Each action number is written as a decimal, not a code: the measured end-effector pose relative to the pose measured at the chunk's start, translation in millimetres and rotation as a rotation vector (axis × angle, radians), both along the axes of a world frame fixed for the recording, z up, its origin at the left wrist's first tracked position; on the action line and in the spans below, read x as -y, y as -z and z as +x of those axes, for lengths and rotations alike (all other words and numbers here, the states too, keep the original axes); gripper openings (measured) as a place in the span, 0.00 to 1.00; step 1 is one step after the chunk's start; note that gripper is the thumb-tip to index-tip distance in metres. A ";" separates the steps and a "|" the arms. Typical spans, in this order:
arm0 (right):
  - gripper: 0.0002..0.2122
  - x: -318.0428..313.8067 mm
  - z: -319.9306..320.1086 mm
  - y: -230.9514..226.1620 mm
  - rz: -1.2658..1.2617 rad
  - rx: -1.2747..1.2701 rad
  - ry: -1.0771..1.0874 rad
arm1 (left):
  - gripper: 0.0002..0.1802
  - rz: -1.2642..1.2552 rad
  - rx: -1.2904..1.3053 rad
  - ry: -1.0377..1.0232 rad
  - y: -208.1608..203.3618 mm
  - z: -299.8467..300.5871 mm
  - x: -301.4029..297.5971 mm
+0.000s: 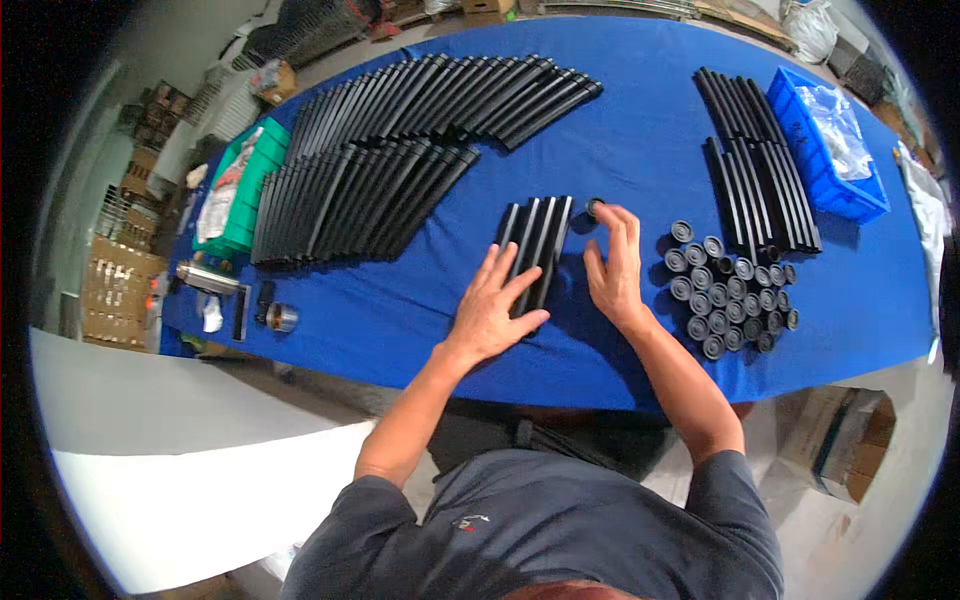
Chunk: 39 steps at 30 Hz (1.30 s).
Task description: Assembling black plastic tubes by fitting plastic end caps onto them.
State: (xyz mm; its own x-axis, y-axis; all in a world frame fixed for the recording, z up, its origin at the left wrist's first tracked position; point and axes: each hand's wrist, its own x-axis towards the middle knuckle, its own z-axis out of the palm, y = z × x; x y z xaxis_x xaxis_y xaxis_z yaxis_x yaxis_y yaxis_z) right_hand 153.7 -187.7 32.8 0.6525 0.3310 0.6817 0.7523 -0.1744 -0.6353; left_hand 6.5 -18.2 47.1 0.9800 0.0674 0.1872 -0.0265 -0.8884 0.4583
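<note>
On the blue cloth in front of me, several black tubes (563, 222) lie side by side. My left hand (488, 315) rests over them, its fingers spread and holding nothing. To the right of the tubes' far ends, my right hand (617, 275) has its fingertips at a round black cap (594, 207) and appears to grip it. The thumb stands lower, apart from the cap's visible side. Further right sits a loose cluster of similar round black caps (720, 296), with ridged rings on their faces.
Dense rows of black tubes with collared ends (370, 195) cover the left of the blue table (620, 130). Plain black tubes (745, 185) lie at the right, beside a blue crate (860, 203) with clear plastic. At the left are a green crate (262, 165) and a metal cylinder (283, 317).
</note>
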 end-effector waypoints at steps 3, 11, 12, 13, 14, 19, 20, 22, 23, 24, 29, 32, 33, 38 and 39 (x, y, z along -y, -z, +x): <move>0.29 -0.7 12.5 19.3 -0.060 -0.109 0.040 | 0.34 -0.071 -0.013 -0.002 -0.3 -1.5 -5.6; 0.36 -7.6 23.8 22.8 -0.275 -0.190 0.041 | 0.28 -0.278 0.111 -0.083 5.6 -14.3 -28.0; 0.36 -8.4 27.0 24.0 -0.299 -0.155 0.059 | 0.28 -0.305 0.137 -0.108 6.3 -19.1 -29.2; 0.36 -9.9 31.1 24.7 -0.305 -0.150 0.056 | 0.28 -0.311 0.142 -0.112 8.2 -23.7 -27.8; 0.34 -11.4 35.2 26.5 -0.365 -0.084 0.099 | 0.27 -0.371 0.107 -0.107 10.4 -30.0 -25.7; 0.20 -17.3 53.8 21.5 -0.495 0.010 0.061 | 0.25 -0.403 0.159 -0.131 22.9 -36.3 -11.1; 0.20 -15.5 52.1 21.0 -0.491 0.000 0.071 | 0.25 -0.388 0.157 -0.136 22.4 -32.5 -7.5; 0.21 -16.6 39.5 17.8 -0.537 -0.017 0.099 | 0.25 -0.350 0.149 -0.154 22.3 -26.3 -3.5; 0.21 -15.5 36.1 18.1 -0.545 -0.009 0.090 | 0.23 -0.334 0.175 -0.151 22.2 -20.8 0.9; 0.21 -13.9 33.7 20.1 -0.541 -0.012 0.091 | 0.23 -0.342 0.181 -0.159 24.2 -16.3 2.6; 0.24 -5.2 35.3 27.5 -0.489 0.059 0.141 | 0.24 -0.375 0.303 -0.112 33.2 -4.9 6.3; 0.25 -11.6 27.9 22.6 -0.581 -0.046 0.140 | 0.24 -0.414 0.312 -0.147 34.2 -9.4 0.1; 0.26 -9.5 27.7 24.1 -0.597 -0.027 0.140 | 0.24 -0.419 0.294 -0.152 31.2 -8.8 1.2; 0.35 6.2 20.4 -2.6 -0.787 0.032 0.147 | 0.23 -0.418 0.302 -0.158 31.5 -6.3 1.4; 0.36 13.9 18.9 -11.1 -0.796 0.060 0.119 | 0.23 -0.420 0.300 -0.158 31.2 -6.2 1.6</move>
